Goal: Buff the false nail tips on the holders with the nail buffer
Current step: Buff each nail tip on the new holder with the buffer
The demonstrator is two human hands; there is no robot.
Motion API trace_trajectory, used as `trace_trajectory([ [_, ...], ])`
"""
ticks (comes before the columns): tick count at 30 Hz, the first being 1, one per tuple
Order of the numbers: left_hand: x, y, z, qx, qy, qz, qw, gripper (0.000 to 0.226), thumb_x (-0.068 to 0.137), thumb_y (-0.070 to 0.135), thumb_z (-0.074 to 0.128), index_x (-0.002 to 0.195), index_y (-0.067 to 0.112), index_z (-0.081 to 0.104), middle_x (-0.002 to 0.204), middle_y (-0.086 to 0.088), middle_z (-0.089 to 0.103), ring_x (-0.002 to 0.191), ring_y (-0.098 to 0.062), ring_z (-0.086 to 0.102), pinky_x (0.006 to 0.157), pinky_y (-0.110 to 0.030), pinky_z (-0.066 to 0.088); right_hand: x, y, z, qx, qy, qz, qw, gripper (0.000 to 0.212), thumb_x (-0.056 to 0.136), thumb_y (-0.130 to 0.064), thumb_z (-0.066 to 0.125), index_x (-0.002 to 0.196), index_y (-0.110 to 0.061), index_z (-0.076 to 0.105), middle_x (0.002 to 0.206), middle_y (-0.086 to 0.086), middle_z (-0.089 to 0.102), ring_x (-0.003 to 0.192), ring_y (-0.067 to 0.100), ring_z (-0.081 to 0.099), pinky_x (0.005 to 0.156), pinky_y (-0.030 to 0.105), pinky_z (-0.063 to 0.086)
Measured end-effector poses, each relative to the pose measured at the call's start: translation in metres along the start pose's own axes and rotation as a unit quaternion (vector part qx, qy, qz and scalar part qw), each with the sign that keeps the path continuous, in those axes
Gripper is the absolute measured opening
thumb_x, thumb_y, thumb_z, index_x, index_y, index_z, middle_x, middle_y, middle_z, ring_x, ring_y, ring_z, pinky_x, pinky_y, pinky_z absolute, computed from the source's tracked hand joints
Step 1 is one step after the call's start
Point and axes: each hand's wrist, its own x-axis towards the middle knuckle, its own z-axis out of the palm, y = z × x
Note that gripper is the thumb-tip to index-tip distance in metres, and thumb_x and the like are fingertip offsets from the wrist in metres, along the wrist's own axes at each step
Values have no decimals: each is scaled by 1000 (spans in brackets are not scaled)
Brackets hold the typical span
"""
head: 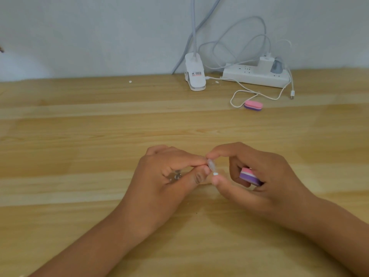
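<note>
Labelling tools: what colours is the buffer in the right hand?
Pink, white and purple layers on the buffer in the right hand; head view.

A white power strip rested on the wooden table. Just left of it stood a white lamp clip; a white cable looped in front of it.

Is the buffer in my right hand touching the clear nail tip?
Apart. Head view: a gap separates the right hand's pink-purple foam buffer block from the clear plastic nail tip.
</note>
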Motion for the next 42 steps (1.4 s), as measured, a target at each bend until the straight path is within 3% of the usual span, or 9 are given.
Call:
trace_trajectory([
  [7,1,1,0,63,8,-10,998,22,80,42,69,101,36,73,102,25,70,104,3,61,100,-42,37,4,1,-6,44,24,24,998,17,87,-37,71,102,-30,67,59,-2,47,51,11,46,55,16,38],
  [11,-1,-4,-5,220,10,-54,974,52,72,63,56,118,41,62,128,23,53,120,7,43,115,-39,14,6,13,-17,49,5,86,995,11,86,-38,73,94,-32,68,56,0,44,50,11,39,53,13,33],
  [15,-2,-9,-5,243,-51,-126,961,47,63,69,54,104,47,61,124,30,47,121,10,36,117,-32,-5,4,22,-16,21,-60,100,993,12,84,-38,74,93,-33,69,54,-9,40,50,8,35,54,20,32],
  [18,-3,-13,-3,238,-57,-130,961,38,62,69,54,92,47,59,119,32,45,118,13,34,117,-33,-5,4,25,-14,2,-73,98,992,15,84,-37,79,97,-35,70,58,-11,43,51,8,37,54,22,33],
  [23,-3,-17,-6,239,-55,-117,962,40,59,74,45,85,45,56,117,33,44,116,15,33,117,-30,-6,5,27,-17,6,-107,121,987,35,77,-62,70,105,-42,66,62,-12,49,55,8,44,59,26,39],
  [31,-5,-8,-5,244,-81,-104,961,52,65,71,46,111,49,46,119,30,39,119,8,38,119,-34,-5,7,24,-16,-74,-157,154,973,23,79,-50,75,99,-40,70,62,-27,54,61,-1,52,58,13,35],
  [34,-2,-4,-1,210,-47,-86,973,66,65,72,48,126,48,38,133,30,34,127,16,26,120,-40,5,9,25,-31,-53,-158,195,967,16,77,-43,79,89,-38,70,61,-33,53,62,-4,52,58,12,34],
  [37,5,-2,5,193,-4,-59,979,68,65,64,52,127,37,48,134,23,41,125,24,19,110,-50,27,4,36,-64,-13,-159,236,959,14,75,-36,84,82,-34,72,57,-23,52,57,-1,49,56,12,32],
  [42,44,1,31,259,-98,42,960,61,61,57,50,115,29,56,112,1,66,104,-13,56,79,-48,56,-40,74,-148,-33,-47,368,928,18,69,-27,90,79,-30,75,48,-11,42,48,2,35,50,21,28],
])
